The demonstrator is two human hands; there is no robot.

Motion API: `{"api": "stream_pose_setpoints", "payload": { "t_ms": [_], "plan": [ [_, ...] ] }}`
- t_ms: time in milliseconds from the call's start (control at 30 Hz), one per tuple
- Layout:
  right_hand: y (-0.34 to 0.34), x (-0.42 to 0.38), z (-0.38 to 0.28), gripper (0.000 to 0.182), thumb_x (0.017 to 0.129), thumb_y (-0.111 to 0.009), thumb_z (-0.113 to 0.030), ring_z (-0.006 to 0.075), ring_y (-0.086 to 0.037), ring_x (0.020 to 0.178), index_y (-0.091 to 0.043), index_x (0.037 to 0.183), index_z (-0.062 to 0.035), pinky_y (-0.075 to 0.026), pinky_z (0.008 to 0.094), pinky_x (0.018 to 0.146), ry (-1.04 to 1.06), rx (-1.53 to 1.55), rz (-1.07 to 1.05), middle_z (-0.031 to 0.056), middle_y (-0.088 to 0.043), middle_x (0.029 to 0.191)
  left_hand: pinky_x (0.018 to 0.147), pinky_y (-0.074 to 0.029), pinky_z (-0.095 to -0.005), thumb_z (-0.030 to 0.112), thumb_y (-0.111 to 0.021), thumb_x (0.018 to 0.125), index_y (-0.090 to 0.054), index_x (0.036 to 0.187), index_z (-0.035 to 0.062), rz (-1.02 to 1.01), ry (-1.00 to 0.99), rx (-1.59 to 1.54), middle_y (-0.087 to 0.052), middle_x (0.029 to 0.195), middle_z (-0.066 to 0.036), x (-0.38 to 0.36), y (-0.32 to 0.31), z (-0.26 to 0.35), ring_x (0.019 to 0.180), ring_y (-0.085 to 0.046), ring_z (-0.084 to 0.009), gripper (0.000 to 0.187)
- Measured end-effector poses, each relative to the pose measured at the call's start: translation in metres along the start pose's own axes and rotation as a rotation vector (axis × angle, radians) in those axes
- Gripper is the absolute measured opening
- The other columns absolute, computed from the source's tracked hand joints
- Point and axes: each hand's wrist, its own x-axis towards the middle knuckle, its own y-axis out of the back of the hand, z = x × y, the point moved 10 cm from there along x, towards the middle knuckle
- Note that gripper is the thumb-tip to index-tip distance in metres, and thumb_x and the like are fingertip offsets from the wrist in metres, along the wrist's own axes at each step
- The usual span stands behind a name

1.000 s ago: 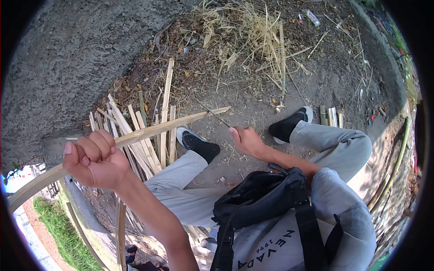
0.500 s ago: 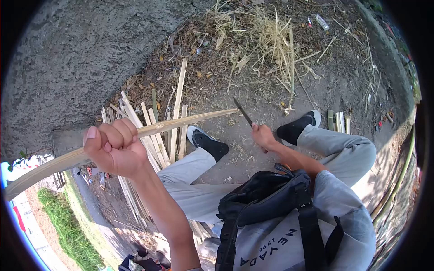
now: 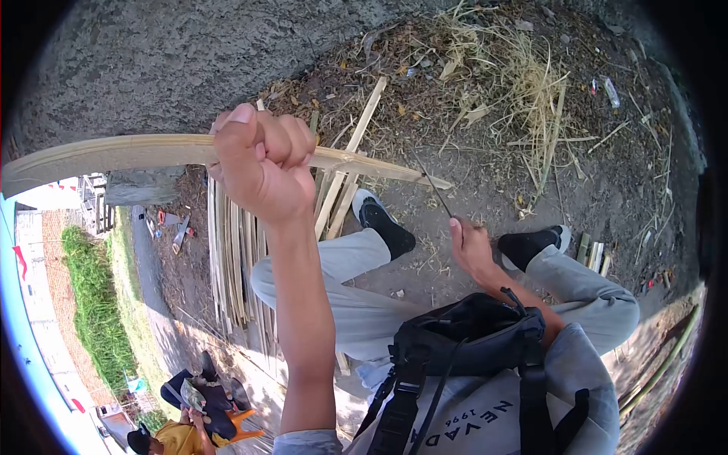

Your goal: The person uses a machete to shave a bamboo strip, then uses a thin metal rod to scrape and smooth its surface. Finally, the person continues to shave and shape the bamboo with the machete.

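Biggest first: rough grey slab [image 3: 174,68] far left, bare ground [image 3: 425,227] in the middle, stack of cut strips [image 3: 227,258] left of the legs, dry fibre heap [image 3: 535,91] far right. View has swung since half a second ago; a seated person in a yellow top [image 3: 178,438] now shows near left.

Main change: knife [image 3: 437,195] was at the strip's very tip, now it crosses a bit inboard, blade nearly edge-on. So the end section is what's being worked, as I read it; exact contact hard to tell.

Long strip [image 3: 167,153]: runs left to right across the scene, above the stack, through the left hand. Pale, probably bamboo, bowed at the left, one node right of the fist, narrowing to a thin right tip. Looks springy.

Left hand [image 3: 265,163]: fingers wrapped tight round the strip, full fist. Right hand [image 3: 476,246]: fingers curled round the knife handle, thumb toward blade; handle mostly hidden.
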Motion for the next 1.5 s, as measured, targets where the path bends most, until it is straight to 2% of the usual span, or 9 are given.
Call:
{"api": "stream_pose_setpoints", "payload": {
  "t_ms": [233, 600, 733, 867, 933, 1133, 1233, 1333, 1500],
  "plan": [
    [-0.042, -0.011, 0.161, 0.046, 0.100, -0.041, -0.035, 0.0491, -0.061, 0.069, -0.066, 0.090, 0.0030, -0.051, 0.0555, 0.069, -0.293, -0.338, -0.110, 0.0286, -0.063, 0.072, 0.039, -0.017, -0.0301, 0.021, -0.044, 0.090, -0.019, 0.058, 0.0173, -0.007, -0.008, 0.001, -0.018, 0.044, 0.002, -0.012, 0.004, 0.007, 0.038, -0.013, -0.0103, 0.041],
    [-0.014, -0.004, 0.037, 0.043, 0.100, -0.042, -0.034, 0.0469, -0.062, 0.067, -0.063, 0.085, 0.0006, -0.050, 0.0565, 0.066, -0.067, -0.124, -0.046, 0.0281, -0.061, 0.068, 0.041, -0.017, -0.0300, 0.023, -0.044, 0.091, -0.019, 0.057, 0.0170, 0.041, 0.014, 0.000, -0.018, 0.046, 0.003, -0.010, 0.015, 0.003, 0.039, -0.015, -0.0099, 0.042],
    [-0.028, -0.017, 0.097, 0.045, 0.100, -0.042, -0.034, 0.0478, -0.061, 0.067, -0.065, 0.084, 0.0013, -0.049, 0.0561, 0.067, -0.056, -0.165, -0.007, 0.0287, -0.060, 0.066, 0.041, -0.018, -0.0301, 0.023, -0.044, 0.091, -0.020, 0.057, 0.0173, 0.041, 0.002, 0.007, -0.018, 0.046, 0.002, -0.011, 0.025, 0.003, 0.039, -0.015, -0.0102, 0.042],
    [-0.043, -0.027, 0.198, 0.051, 0.099, -0.039, -0.038, 0.0490, -0.062, 0.076, -0.067, 0.086, 0.0030, -0.050, 0.0546, 0.074, -0.390, -0.347, -0.120, 0.0309, -0.061, 0.074, 0.041, -0.018, -0.0301, 0.023, -0.044, 0.091, -0.020, 0.057, 0.0171, 0.058, 0.014, 0.010, -0.018, 0.046, 0.003, -0.011, 0.022, 0.005, 0.038, -0.015, -0.0101, 0.042],
    [-0.043, -0.020, 0.187, 0.052, 0.098, -0.040, -0.040, 0.0485, -0.063, 0.083, -0.068, 0.091, 0.0027, -0.051, 0.0537, 0.079, -0.440, -0.318, -0.154, 0.0309, -0.064, 0.082, 0.041, -0.018, -0.0300, 0.023, -0.044, 0.091, -0.020, 0.057, 0.0170, 0.032, 0.018, 0.008, -0.018, 0.046, 0.003, -0.014, 0.019, 0.003, 0.038, -0.015, -0.0100, 0.042],
    [-0.019, -0.009, 0.089, 0.053, 0.099, -0.041, -0.038, 0.0486, -0.061, 0.073, -0.063, 0.078, 0.0057, -0.049, 0.0542, 0.070, -0.210, -0.168, -0.007, 0.0308, -0.059, 0.070, 0.041, -0.019, -0.0297, 0.022, -0.044, 0.092, -0.022, 0.059, 0.0167, 0.015, -0.006, 0.010, -0.018, 0.046, 0.002, -0.013, 0.010, 0.004, 0.039, -0.016, -0.0096, 0.040],
    [-0.018, -0.010, 0.060, 0.050, 0.099, -0.043, -0.037, 0.0473, -0.061, 0.069, -0.062, 0.077, 0.0040, -0.048, 0.0532, 0.066, -0.107, -0.099, -0.018, 0.0292, -0.058, 0.066, 0.041, -0.019, -0.0296, 0.022, -0.047, 0.092, -0.023, 0.060, 0.0165, 0.115, -0.031, 0.015, -0.018, 0.047, 0.002, -0.011, 0.017, 0.005, 0.039, -0.017, -0.0091, 0.040],
    [-0.014, -0.006, 0.035, 0.042, 0.099, -0.044, -0.032, 0.0467, -0.061, 0.066, -0.064, 0.082, 0.0009, -0.050, 0.0535, 0.064, -0.042, -0.050, -0.023, 0.0259, -0.061, 0.066, 0.042, -0.019, -0.0290, 0.021, -0.053, 0.092, -0.024, 0.062, 0.0162, 0.409, -0.089, 0.115, -0.019, 0.049, 0.003, -0.016, 0.027, 0.012, 0.041, -0.018, -0.0087, 0.042],
    [-0.020, 0.001, 0.053, 0.046, 0.099, -0.043, -0.036, 0.0473, -0.062, 0.071, -0.066, 0.084, 0.0015, -0.050, 0.0536, 0.069, -0.146, -0.057, -0.058, 0.0279, -0.062, 0.070, 0.044, -0.019, -0.0282, 0.021, -0.056, 0.091, -0.027, 0.063, 0.0156, 0.477, -0.084, 0.097, -0.020, 0.050, 0.003, -0.017, 0.032, 0.010, 0.043, -0.020, -0.0088, 0.041]
  ]
}}
